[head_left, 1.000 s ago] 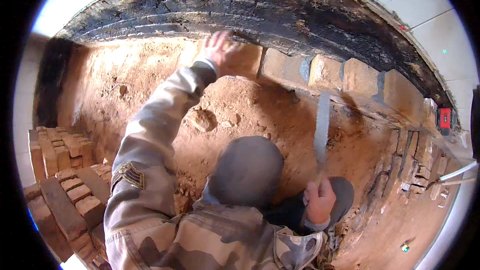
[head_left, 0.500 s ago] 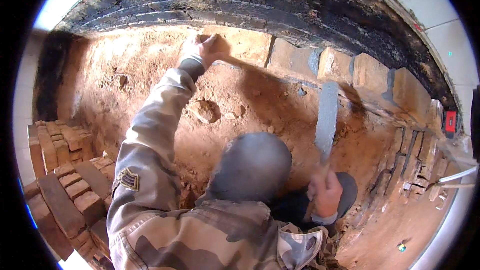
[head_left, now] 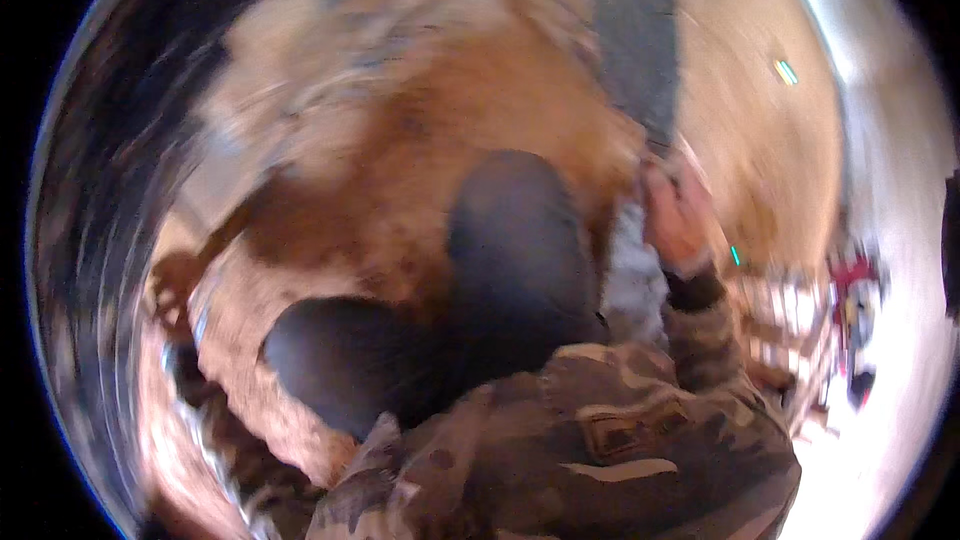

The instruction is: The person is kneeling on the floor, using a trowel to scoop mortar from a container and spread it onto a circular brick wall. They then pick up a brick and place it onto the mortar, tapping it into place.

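Observation:
My right hand (head_left: pixel 678 208) is closed on the handle of a long, flat trowel (head_left: pixel 633 45), its grey blade pointing up at the top right. My left hand (head_left: pixel 175 285) is at the far left on or beside the brick row (head_left: pixel 215 185) along the dark wall; motion blur hides its fingers and whether it holds anything. My dark-trousered knees (head_left: pixel 515 250) are bent in the middle, above the camouflage jacket. A pale grey shape, too blurred to name, shows just left of my right wrist.
The blackened wall (head_left: pixel 110 150) curves down the left side. Reddish dirt (head_left: pixel 420 110) lies around my knees, with paler ground at the right. A pale wall edge runs down the far right, beside blurred stacked pieces and red and dark items (head_left: pixel 850 275).
The view has swung round sharply and blurred: the black wall moved from top to left. My right hand and trowel now sit higher in view; my left hand is at the far left.

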`<state>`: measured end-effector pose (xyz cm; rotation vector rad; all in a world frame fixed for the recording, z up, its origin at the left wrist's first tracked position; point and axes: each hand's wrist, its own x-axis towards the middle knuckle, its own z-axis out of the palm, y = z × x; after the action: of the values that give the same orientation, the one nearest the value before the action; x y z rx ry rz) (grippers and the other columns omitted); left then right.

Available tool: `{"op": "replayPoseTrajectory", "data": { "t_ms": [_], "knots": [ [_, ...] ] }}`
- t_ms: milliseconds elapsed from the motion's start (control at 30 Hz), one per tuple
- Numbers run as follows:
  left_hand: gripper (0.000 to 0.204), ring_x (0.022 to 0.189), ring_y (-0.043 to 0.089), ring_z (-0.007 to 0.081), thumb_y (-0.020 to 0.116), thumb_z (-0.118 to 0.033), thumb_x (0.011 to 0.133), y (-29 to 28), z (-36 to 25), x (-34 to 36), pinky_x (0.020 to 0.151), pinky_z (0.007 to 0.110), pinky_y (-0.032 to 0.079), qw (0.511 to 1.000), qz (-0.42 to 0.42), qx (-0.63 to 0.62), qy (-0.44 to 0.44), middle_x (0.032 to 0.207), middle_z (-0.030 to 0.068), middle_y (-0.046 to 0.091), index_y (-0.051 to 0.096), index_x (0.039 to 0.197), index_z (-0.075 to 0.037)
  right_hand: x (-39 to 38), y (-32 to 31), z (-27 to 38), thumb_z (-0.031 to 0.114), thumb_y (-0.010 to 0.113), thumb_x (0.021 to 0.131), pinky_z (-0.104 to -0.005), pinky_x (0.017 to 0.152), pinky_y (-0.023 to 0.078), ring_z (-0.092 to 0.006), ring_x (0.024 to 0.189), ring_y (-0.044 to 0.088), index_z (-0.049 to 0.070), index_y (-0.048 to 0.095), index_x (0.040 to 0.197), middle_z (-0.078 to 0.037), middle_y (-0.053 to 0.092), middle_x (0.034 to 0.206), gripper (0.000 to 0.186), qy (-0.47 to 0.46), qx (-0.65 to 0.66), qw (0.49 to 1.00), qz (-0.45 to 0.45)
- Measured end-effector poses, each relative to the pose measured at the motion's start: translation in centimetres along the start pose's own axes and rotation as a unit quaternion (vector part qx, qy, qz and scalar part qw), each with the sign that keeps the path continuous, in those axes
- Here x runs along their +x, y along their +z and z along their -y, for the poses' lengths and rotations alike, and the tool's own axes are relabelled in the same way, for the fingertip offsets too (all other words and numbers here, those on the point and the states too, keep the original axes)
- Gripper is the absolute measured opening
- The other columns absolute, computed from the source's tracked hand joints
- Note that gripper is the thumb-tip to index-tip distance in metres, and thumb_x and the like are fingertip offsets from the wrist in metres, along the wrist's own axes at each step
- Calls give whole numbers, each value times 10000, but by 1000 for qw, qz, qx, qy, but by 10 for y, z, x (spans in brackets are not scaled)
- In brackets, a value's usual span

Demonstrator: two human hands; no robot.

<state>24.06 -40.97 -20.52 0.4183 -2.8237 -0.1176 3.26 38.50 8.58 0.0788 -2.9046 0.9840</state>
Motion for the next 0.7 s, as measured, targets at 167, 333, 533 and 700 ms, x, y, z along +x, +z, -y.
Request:
{"op": "replayPoseTrajectory", "data": {
  "t_ms": [167,333,533,700],
  "knots": [
    [481,1334,445,342,473,-198,1003,33,39,61,1128,410,349,999,24,-15,-41,1451,217,462,416,1461,-62,-119,-43,-173,332,608,924,-396,608,463,-306,658,615,13,640,920,-146,657,749,320,257,67,961,-78],
    [499,1356,417,350,483,-261,1006,40,-47,91,1138,423,334,997,67,17,-47,1461,230,444,425,1459,-60,-273,-92,-248,437,511,963,-493,692,485,-421,753,639,34,671,851,-215,664,771,449,375,-297,877,-53],
    [531,1382,384,361,495,-337,1009,2,-54,101,1152,439,316,996,58,52,-53,1473,245,422,437,1456,-57,-357,-57,-324,440,437,978,-534,802,501,-462,897,643,85,644,1090,-268,669,1000,426,528,-351,773,15],
    [565,1404,356,370,505,-400,1011,-18,-90,102,1163,452,301,998,54,36,-25,1483,258,405,446,1453,-54,-345,21,-364,422,455,976,-552,787,515,-470,944,640,94,607,1142,-236,683,992,398,507,-306,804,57]
  ]
}}
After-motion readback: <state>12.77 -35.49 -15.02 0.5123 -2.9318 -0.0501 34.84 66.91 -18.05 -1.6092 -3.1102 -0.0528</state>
